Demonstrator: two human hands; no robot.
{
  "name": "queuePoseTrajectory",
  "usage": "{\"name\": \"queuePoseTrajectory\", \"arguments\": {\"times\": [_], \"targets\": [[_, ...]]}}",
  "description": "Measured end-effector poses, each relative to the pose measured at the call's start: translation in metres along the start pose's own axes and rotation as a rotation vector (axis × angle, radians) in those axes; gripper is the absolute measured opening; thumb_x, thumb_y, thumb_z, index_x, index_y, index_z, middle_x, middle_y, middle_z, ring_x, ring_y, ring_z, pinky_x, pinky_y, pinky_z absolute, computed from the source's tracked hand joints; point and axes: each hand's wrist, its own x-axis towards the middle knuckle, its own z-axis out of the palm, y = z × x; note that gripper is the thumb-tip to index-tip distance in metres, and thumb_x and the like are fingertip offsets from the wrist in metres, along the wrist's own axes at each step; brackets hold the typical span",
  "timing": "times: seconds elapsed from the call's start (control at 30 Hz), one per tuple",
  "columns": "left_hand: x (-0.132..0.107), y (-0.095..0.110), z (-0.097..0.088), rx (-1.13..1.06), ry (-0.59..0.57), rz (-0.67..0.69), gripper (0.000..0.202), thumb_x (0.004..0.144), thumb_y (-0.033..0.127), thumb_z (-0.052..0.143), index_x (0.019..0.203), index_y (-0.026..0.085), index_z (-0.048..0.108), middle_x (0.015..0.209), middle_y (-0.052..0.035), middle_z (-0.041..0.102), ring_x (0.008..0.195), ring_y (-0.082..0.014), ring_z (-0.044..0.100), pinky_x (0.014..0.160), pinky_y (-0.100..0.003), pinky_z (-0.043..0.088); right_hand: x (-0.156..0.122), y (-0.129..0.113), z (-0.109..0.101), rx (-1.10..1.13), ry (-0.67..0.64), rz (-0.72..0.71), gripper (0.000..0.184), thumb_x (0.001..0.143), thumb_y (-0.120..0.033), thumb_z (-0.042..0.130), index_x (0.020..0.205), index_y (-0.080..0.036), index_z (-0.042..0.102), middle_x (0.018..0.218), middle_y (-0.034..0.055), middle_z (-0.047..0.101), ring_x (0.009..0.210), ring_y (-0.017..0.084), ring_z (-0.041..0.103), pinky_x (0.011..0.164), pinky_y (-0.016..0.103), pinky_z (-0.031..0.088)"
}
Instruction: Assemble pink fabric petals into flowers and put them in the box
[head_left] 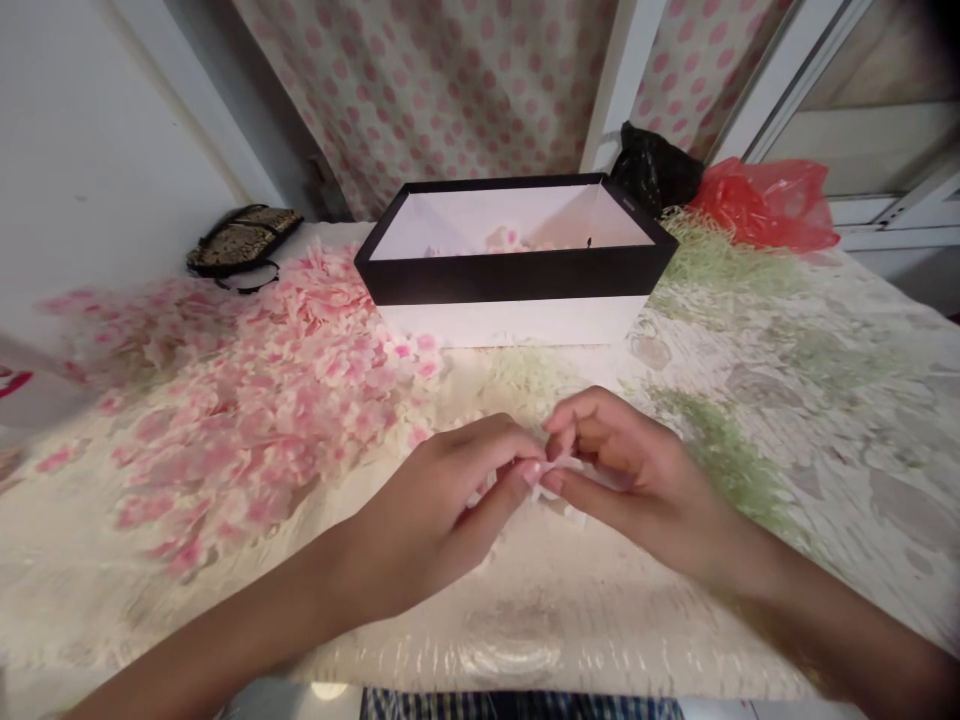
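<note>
The left hand and right hand are pinching a small pale scrap in a narrow fingertip grip above the plastic-covered table. Pink petals are lying at ten o'clock, and a black-rimmed box is standing at twelve before a polka-dot curtain.

There is one left hand and one right hand, and together they pinch one small white scrap. There is one box, black on top and white below. There is one black bag, one red bag and one small dark purse. There are too many pink petals to count, and they lie in one big pile. A few more pink bits sit inside the box. There are a few patches of green shreds. There is one curtain with lots and lots of pink dots.
</note>
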Motion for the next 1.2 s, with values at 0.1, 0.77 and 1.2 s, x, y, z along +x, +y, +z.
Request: {"name": "queuePoseTrajectory", "arguments": {"times": [0.1,0.77,1.2], "targets": [[-0.007,-0.006,-0.003,0.15,-0.074,-0.165,0.029,0.097,0.03,0.037,0.073,0.018,0.05,0.067,0.0033,0.052,0.061,-0.011,0.051,0.058,-0.024,0.036,0.003,-0.001,-0.004,-0.07,-0.114,0.054,0.01,0.088,-0.02,0.055,0.097,-0.019,0.058,0.084,0.0005,0.055,0.075,0.009,0.054,0.064,0.019,0.043],[-0.008,-0.019,-0.013,-0.153,0.029,-0.038,0.022,0.083,0.01,0.054,0.067,0.019,0.066,0.089,-0.0009,0.055,0.078,-0.0101,0.055,0.07,-0.02,0.042,0.002,-0.008,-0.007,0.191,-0.213,0.058,0.006,0.084,-0.016,0.063,0.084,-0.02,0.067,0.08,-0.0009,0.067,0.073,0.009,0.065,0.066,0.016,0.054],[0.002,-0.006,0.0,-0.25,0.067,0.064,0.015,0.084,0.004,0.051,0.089,0.016,0.061,0.084,-0.0006,0.06,0.079,-0.0105,0.059,0.069,-0.021,0.049,0.003,-0.005,-0.001,-0.155,-0.033,-0.289,0.01,0.083,-0.005,0.061,0.084,-0.016,0.06,0.094,0.0004,0.057,0.091,0.007,0.057,0.08,0.018,0.046]]}}
